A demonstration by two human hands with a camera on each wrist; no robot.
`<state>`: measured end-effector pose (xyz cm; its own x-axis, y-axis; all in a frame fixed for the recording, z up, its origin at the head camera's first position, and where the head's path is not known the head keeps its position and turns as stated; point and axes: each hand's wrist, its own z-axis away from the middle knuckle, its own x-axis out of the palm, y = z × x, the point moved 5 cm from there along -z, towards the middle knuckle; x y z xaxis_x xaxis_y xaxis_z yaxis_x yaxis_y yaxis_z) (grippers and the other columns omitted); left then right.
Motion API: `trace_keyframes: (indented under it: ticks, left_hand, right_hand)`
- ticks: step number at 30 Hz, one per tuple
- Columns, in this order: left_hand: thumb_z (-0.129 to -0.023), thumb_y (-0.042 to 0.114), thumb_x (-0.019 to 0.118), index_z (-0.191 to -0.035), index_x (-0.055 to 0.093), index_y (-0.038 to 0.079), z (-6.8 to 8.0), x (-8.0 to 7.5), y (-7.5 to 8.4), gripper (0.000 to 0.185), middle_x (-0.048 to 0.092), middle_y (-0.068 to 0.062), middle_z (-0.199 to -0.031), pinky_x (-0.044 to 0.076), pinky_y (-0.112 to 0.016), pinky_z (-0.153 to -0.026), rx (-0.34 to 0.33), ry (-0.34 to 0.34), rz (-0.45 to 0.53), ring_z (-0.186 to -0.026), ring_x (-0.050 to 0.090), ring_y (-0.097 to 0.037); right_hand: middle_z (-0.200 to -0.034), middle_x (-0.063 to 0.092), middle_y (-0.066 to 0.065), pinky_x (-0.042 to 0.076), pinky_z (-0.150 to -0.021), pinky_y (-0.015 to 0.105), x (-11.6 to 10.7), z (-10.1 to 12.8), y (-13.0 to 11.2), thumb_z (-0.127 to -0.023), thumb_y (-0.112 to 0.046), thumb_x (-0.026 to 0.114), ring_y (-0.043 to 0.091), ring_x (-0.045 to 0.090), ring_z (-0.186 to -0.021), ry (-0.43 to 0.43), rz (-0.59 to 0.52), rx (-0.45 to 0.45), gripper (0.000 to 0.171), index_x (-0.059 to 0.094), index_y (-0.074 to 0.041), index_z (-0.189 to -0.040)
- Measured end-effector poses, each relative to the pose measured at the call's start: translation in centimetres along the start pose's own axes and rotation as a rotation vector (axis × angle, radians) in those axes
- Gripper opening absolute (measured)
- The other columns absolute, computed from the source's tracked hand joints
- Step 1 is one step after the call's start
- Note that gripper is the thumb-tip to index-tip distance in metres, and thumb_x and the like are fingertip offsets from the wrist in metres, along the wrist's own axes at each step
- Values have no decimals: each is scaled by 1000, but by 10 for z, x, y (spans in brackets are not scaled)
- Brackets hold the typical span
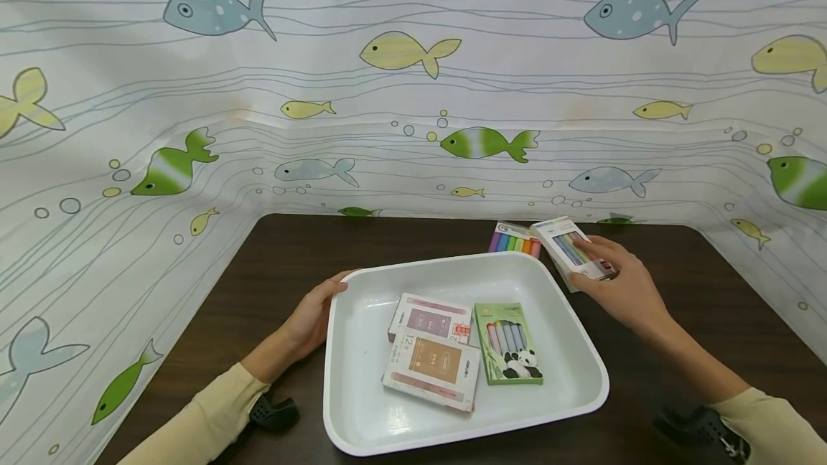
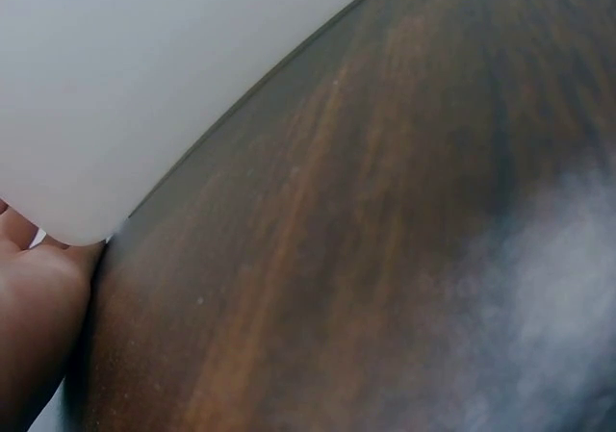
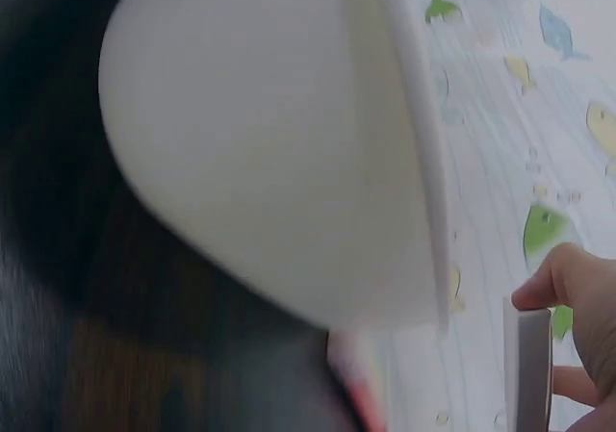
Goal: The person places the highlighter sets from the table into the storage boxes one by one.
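Landmark: white tray [image 1: 362, 407], sitting on the dark wooden table [image 1: 278, 264].

Right hand [image 1: 623, 285] is hovering just beyond the tray's far right corner, fingers and thumb curling round a white chalk box [image 1: 571, 248] and pinching it by its near end. Box is tilting, its clear window showing pastel sticks. It is hanging above the table, outside the tray, close to the rim but not touching it. In the right wrist view the box [image 3: 529, 374] is showing edge-on between thumb and fingers, with the tray's underside [image 3: 260, 153] filling most of the frame; picture is blurring.

Left hand [image 1: 316, 314] is resting against the tray's left rim, thumb lying over the rim's upper corner, fingers going under or behind the edge; how far they are curling cannot be told. Left wrist view is showing only the heel of the hand [image 2: 34, 326] beside the tray wall [image 2: 125, 105].

Surroundings:
- Inside the tray: two white card boxes, purple-label box [image 1: 429, 318] overlapping the orange-label box [image 1: 433, 368], and a green panda chalk box [image 1: 508, 343] just right of them, lying flat.
- Behind the tray's far right corner: a pack of rainbow chalk [image 1: 512, 239], partly hidden by the held box.
- Fish-print cloth [image 1: 413, 92] is walling the table on three sides.
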<state>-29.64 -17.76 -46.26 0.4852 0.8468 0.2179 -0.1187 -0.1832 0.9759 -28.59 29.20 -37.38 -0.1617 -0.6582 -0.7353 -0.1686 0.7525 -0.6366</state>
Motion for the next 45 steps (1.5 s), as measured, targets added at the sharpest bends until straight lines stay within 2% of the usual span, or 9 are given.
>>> trace_keyframes:
  ticks: [7,9,12,17,21,27,32,37,45]
  left_hand:
    - [-110,28,32,-157,30,11,1,-2,1,50,43,-20,-144,52,-44,-90,6,15,0,-114,56,-29]
    - [-110,27,32,-157,30,10,1,-3,2,50,43,-20,-144,52,-44,-90,11,15,1,-114,56,-29]
    - [-110,27,31,-157,30,10,1,-2,4,50,44,-20,-143,52,-44,-90,14,15,4,-114,57,-29]
    - [-110,26,30,-157,31,10,0,-2,5,49,44,-19,-144,52,-44,-91,10,23,-6,-114,56,-29]
    - [-110,27,30,-157,31,10,1,-3,5,49,42,-20,-145,51,-45,-91,3,29,-9,-116,55,-30]
    - [-110,28,31,-155,33,11,1,-3,4,48,43,-20,-145,50,-46,-93,-3,15,1,-118,54,-31]
    - [-110,29,32,-154,34,11,1,-2,1,48,45,-18,-143,50,-47,-94,-6,8,1,-118,55,-31]
    - [-110,28,32,-153,35,10,2,-2,0,47,47,-18,-141,51,-46,-92,-3,8,2,-116,56,-30]
    - [-110,27,31,-153,35,10,1,1,0,47,46,-18,-144,49,-45,-94,-16,1,29,-119,54,-30]
  right_hand:
    - [-161,33,14,41,-93,70,12,9,-33,-90,-31,77,53,28,-139,-110,-13,-76,67,53,-15,-150]
    - [-161,34,12,43,-91,68,16,12,-41,-89,-29,78,49,32,-137,-131,-16,-111,66,54,-17,-150]
    - [-161,33,10,42,-91,68,23,15,-54,-87,-24,80,45,32,-139,-161,-24,-176,66,56,-20,-148]
    - [-162,32,7,37,-95,72,34,19,-77,-82,-17,82,45,19,-146,-246,-30,-277,68,60,-24,-146]
    - [-159,36,5,41,-92,62,45,19,-99,-78,-15,82,41,26,-143,-314,-42,-348,70,61,-27,-144]
    - [-159,37,-2,37,-98,67,61,20,-128,-76,-21,83,35,30,-142,-415,-47,-398,70,62,-31,-142]
    - [-157,40,0,35,-102,67,74,18,-150,-76,-22,83,35,34,-141,-490,-33,-496,68,64,-28,-140]
    - [-156,42,2,38,-102,61,89,17,-165,-76,-21,83,30,36,-140,-568,-49,-565,66,65,-26,-139]
    - [-154,43,4,35,-103,62,107,17,-168,-76,-19,81,30,34,-139,-621,-49,-568,64,66,-22,-138]
